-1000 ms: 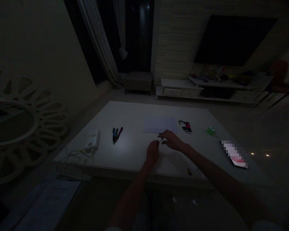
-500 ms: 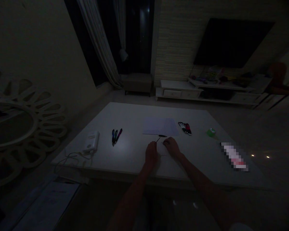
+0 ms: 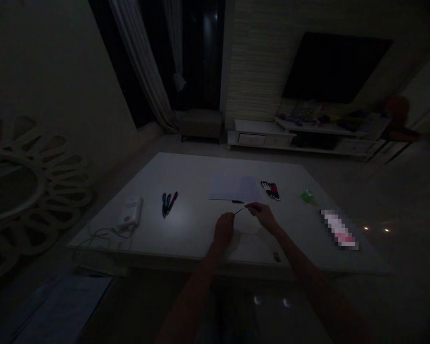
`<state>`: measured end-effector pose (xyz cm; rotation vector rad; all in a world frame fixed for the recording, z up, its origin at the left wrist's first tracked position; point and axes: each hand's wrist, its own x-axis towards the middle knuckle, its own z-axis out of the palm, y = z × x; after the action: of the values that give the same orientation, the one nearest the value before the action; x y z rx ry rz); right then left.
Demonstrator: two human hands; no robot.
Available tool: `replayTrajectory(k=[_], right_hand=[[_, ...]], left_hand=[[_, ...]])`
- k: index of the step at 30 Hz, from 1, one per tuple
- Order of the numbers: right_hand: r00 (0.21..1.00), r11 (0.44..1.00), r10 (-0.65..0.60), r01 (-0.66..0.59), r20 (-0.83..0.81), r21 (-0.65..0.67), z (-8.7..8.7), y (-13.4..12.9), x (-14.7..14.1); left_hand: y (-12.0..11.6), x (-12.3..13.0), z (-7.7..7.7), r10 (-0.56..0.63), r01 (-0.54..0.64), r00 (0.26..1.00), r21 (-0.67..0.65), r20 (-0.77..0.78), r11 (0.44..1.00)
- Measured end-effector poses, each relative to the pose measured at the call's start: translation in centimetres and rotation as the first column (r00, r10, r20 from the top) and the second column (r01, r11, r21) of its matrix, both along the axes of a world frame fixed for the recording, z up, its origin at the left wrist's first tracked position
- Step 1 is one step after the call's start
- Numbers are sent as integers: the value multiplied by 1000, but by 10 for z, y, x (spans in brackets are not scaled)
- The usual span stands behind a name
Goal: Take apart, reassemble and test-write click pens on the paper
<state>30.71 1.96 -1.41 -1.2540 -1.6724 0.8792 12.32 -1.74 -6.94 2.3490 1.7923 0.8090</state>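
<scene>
Over the white table (image 3: 193,177), my left hand (image 3: 224,228) is closed on one end of a thin dark rod (image 3: 238,210), which points up to the right. The fingertips of my right hand (image 3: 261,215) are pinched at the rod's far tip; whether they grip it or something tiny is too dim to tell. Just beyond the hands, a dark pen part (image 3: 238,201) lies at the near edge of a white sheet of paper (image 3: 232,187). Several pens (image 3: 271,190) lie together right of the paper, and more pens (image 3: 169,204) lie to the left.
A white power strip (image 3: 131,211) with cables is at the table's left. On the right are a green roll (image 3: 308,196) and a phone (image 3: 339,230) with a blurred screen. A small brown item (image 3: 277,257) lies near the front edge.
My right hand has moved up to the rod's tip, its fingers now nearer the paper. The small brown item now shows beside my right forearm. The view has shifted slightly.
</scene>
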Motion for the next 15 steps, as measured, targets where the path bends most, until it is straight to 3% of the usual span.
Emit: replayTrajectory(k=[7, 15], right_hand=[[992, 995, 44, -54, 116, 87, 11, -3, -9], [990, 993, 38, -53, 139, 106, 7, -1, -8]], left_hand=[[-2, 0, 4, -50, 51, 998, 13, -33, 999], [-2, 0, 2, -44, 44, 999, 0, -15, 999]])
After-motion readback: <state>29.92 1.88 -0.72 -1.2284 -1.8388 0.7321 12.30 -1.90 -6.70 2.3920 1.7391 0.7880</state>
